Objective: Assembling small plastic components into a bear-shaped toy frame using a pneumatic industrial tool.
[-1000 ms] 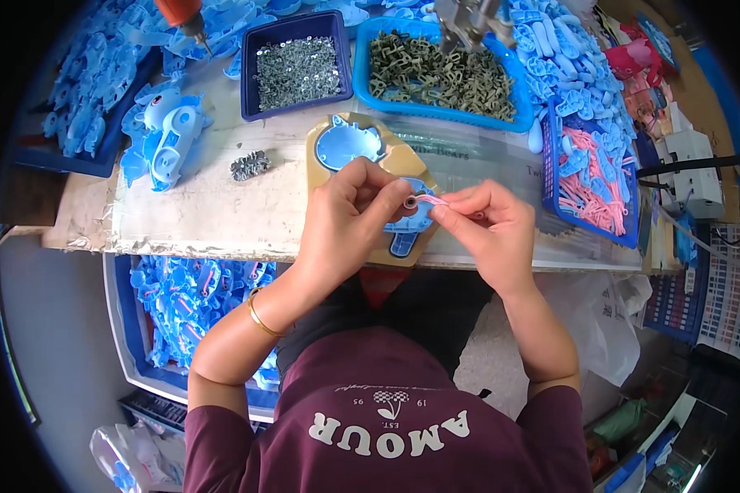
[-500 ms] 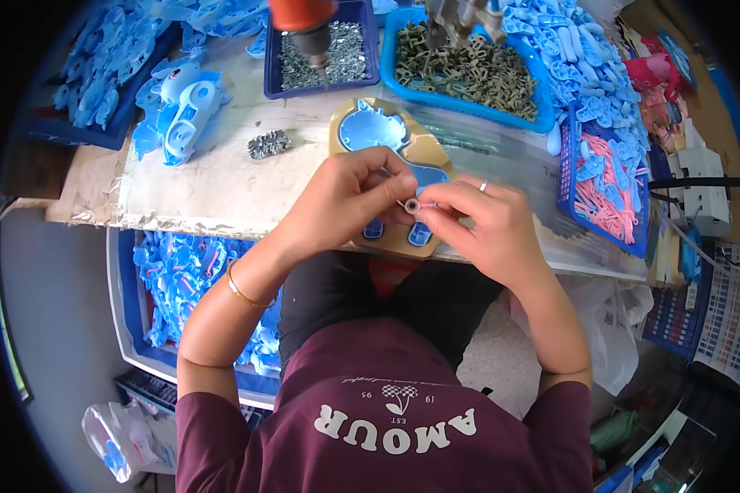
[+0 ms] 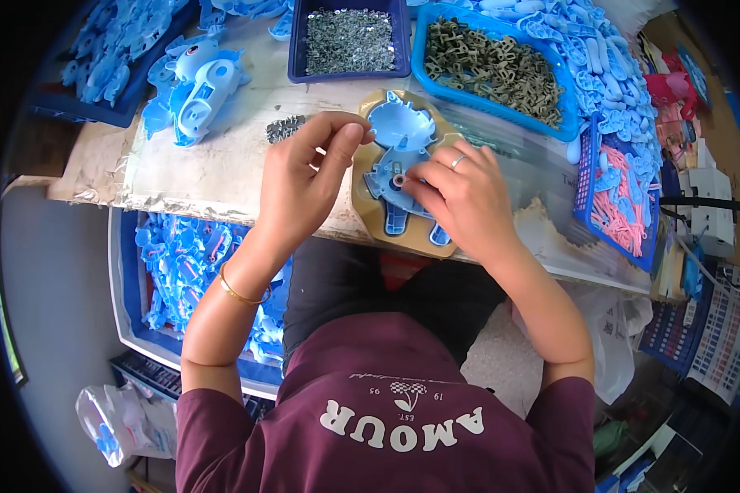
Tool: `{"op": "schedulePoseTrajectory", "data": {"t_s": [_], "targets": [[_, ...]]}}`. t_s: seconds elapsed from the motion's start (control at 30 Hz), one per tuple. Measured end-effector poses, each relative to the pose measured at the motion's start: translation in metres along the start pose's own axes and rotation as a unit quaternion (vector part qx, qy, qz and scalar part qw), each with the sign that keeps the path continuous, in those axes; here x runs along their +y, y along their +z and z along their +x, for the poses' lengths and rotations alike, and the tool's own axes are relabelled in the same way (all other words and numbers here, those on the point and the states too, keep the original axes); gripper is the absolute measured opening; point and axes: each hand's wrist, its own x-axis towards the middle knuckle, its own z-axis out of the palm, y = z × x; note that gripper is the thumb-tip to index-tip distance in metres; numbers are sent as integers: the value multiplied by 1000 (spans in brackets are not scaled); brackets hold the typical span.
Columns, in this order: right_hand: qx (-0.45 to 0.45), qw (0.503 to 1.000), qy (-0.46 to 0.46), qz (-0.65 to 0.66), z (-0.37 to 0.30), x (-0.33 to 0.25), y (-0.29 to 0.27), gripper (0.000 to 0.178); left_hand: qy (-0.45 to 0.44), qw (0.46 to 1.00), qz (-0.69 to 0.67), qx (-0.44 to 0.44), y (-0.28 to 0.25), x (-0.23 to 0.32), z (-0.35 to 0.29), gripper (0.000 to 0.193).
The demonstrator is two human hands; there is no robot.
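A pale blue plastic toy shell half [image 3: 404, 122] lies hollow side up in a tan holding block [image 3: 450, 131] before me. My right hand [image 3: 464, 193] is over the block's right side, its thumb and fingertips closed on a small pink part with a grey ring [image 3: 399, 181], at the middle of the shell. Most of that part is hidden by the fingers. My left hand [image 3: 316, 168] is raised at the block's left edge, thumb and forefinger pressed together. Whatever it pinches is too small to make out.
Small metal pieces [image 3: 284, 129] are heaped left of the block. Behind are a dark blue tray of screws [image 3: 294, 41] and a blue basket of greenish-brown clips [image 3: 569, 107]. Toy shells [image 3: 201, 90] stand left. A basket of pink parts [image 3: 584, 185] is at right, a bin [image 3: 123, 312] below left.
My hands have moved apart. The left lifted up and away, while the right brought the ringed pink part down to the shell. The view has shifted, and the orange-red tool is out of it.
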Motion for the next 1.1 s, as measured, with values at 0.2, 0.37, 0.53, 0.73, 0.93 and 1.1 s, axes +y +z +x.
{"op": "schedulePoseTrajectory", "data": {"t_s": [0.2, 0.37, 0.53, 0.73, 0.93, 1.1], "targets": [[-25, 999, -18, -9, 2, 5, 0, 11, 48, 999, 23, -3, 3, -10, -1, 17], [-38, 998, -43, -6, 4, 9, -1, 11, 34, 999, 9, -6, 5, -10, -1, 17], [-54, 993, -59, -85, 3, 4, -1, 8, -6, 1000, -24, -14, 7, -6, -2, 13], [-100, 987, -90, -87, 10, 9, -6, 8, 314, 903, 263, -130, 7, -12, -10, 20], [-65, 996, 33, -46, -9, 10, -29, 10, 315, 884, 310, -155, 8, -15, -17, 29], [-75, 995, 47, -40, -19, 9, -27, 11, 309, 891, 298, -149, 10, -16, -19, 30]]}}
